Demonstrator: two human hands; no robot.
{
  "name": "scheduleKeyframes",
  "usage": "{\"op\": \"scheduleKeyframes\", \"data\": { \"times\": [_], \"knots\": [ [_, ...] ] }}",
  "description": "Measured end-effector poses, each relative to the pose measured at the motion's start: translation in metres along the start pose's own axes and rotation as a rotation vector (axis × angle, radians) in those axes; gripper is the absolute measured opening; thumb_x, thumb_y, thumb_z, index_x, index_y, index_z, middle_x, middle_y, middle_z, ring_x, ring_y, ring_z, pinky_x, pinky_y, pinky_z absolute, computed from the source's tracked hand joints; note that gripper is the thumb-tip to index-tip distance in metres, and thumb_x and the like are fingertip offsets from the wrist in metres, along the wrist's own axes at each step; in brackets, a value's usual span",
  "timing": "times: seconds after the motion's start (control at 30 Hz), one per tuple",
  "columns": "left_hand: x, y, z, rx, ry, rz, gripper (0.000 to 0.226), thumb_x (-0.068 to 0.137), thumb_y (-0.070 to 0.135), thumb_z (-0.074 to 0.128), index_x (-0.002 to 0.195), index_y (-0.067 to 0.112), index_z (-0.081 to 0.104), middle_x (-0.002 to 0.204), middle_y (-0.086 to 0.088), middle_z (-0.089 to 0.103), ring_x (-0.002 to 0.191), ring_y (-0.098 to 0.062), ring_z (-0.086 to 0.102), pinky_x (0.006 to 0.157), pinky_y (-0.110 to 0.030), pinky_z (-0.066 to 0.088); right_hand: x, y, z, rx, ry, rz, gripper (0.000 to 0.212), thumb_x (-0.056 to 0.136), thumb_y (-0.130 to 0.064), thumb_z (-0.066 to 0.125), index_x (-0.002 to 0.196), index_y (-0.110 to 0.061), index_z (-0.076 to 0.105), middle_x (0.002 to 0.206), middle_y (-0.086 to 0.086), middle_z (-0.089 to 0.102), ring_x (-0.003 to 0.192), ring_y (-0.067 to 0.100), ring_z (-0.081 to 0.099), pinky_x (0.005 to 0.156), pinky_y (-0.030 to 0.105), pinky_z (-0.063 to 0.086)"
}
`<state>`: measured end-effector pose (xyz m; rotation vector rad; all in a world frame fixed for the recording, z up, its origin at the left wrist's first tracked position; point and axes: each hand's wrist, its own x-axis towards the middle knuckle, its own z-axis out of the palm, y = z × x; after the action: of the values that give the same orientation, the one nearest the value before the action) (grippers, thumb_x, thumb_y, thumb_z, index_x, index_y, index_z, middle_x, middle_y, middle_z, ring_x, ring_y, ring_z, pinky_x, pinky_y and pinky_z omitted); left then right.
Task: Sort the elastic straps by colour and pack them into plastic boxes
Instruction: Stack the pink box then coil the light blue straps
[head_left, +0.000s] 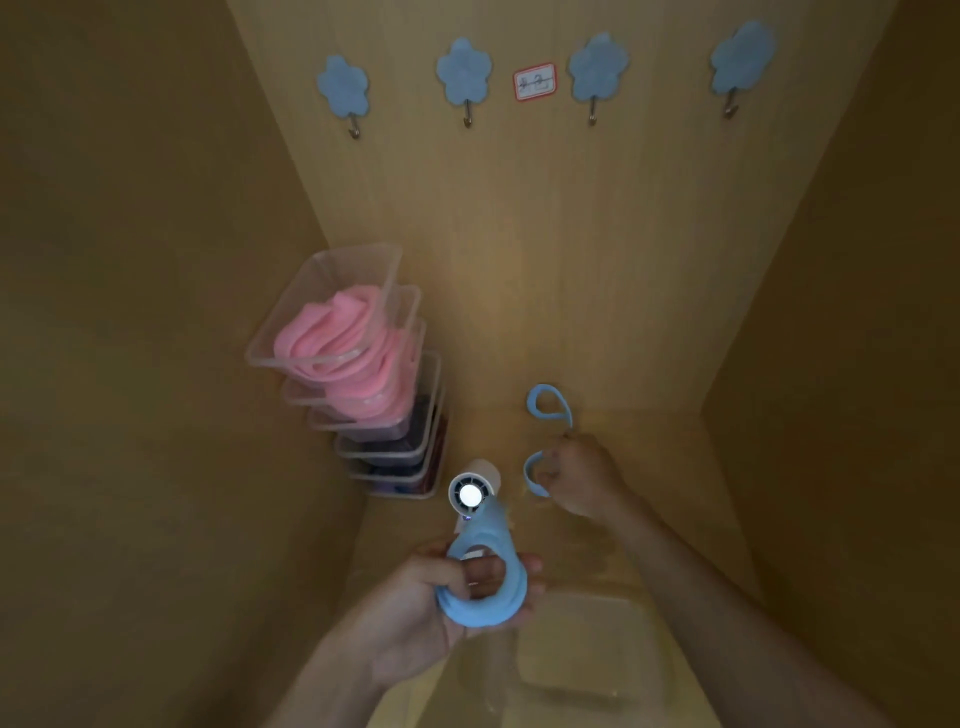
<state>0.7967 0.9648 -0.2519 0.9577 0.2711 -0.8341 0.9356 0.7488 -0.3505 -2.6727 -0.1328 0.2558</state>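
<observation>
We've got the right hand (584, 478) out over the shelf floor, fingers curled in & pinching a blue strap (529, 475) whose loop curves out just left of the knuckles. A 2nd blue loop (545, 387) lies just beyond, by the back wall. A thin tail runs from it toward the fingers, so it may be the same strap; we can't tell. Our call: lift slow & straight so that far loop comes along w/o snagging, then carry it across to the left hand (415, 597).

That hand is nearer us, fingers & thumb wrapped round a blue bundle (480, 613) of coiled straps. We'd lay the new strap flat on the coil, same direction, before re-gripping, so nothing pops loose. The lot prob. goes into the clear box (587, 649) right below the hands, which looks empty.

The straps are flat, pale blue, matte bands that curl into rounded loops on their own, so likely soft & stretchy. At left is a stack of boxes (358, 265), the top 1 full of pink straps (332, 338), with darker colours lower down. A white round gadget (470, 493) stands between stack & hands. 4 flower hooks (343, 85) line the back wall.
</observation>
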Motion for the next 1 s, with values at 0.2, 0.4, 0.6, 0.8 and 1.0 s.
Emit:
{"op": "scheduleKeyframes", "data": {
  "times": [0.2,0.4,0.6,0.8,1.0],
  "knots": [
    [-0.012,0.001,-0.007,-0.083,0.047,0.021,0.056,0.054,-0.010,0.060,0.108,-0.013,0.071,0.101,-0.027,0.065,0.094,-0.039,0.066,0.106,-0.048,0.043,0.021,-0.002,0.030,-0.051,-0.012,0.083,0.019,0.093,-0.029,0.061,0.109,-0.020,0.066,0.113,0.006,0.068,0.112,0.027,0.063,0.095,0.035,0.048],
    [-0.013,0.004,-0.010,-0.133,0.087,0.032,0.058,0.064,-0.012,0.055,0.122,-0.013,0.059,0.109,-0.029,0.066,0.105,-0.046,0.067,0.085,-0.052,0.057,0.010,0.002,-0.041,0.726,0.078,0.094,0.022,0.087,-0.012,0.068,0.066,-0.014,0.064,0.059,0.004,0.059,0.053,0.011,0.054,0.061,0.031,0.044],
    [0.002,0.003,0.001,-0.167,0.062,-0.047,0.030,0.083,0.009,0.051,0.099,-0.008,0.070,0.111,-0.024,0.061,0.098,-0.038,0.069,0.084,-0.049,0.056,-0.040,-0.021,-0.129,1.153,0.092,0.048,0.023,0.100,-0.012,0.053,0.083,-0.004,0.065,0.072,0.012,0.065,0.066,0.021,0.064,0.071,0.030,0.055],
    [0.022,-0.013,0.022,-0.208,0.025,-0.171,0.038,0.088,0.020,0.052,0.111,-0.006,0.063,0.108,-0.029,0.064,0.094,-0.043,0.068,0.096,-0.055,0.047,-0.093,-0.043,-0.172,1.226,0.077,-0.036,0.022,0.100,-0.012,0.053,0.083,-0.003,0.065,0.082,0.015,0.059,0.073,0.025,0.060,0.077,0.032,0.052],
    [0.044,-0.026,0.044,-0.270,-0.065,-0.292,0.050,0.091,0.039,0.054,0.110,-0.006,0.063,0.106,-0.028,0.063,0.097,-0.042,0.063,0.088,-0.057,0.051,-0.127,-0.064,-0.189,1.114,0.353,-0.129,0.041,0.100,-0.028,0.056,0.067,-0.013,0.075,0.084,0.010,0.073,0.087,0.019,0.067,0.085,0.028,0.049]
  ]
}}
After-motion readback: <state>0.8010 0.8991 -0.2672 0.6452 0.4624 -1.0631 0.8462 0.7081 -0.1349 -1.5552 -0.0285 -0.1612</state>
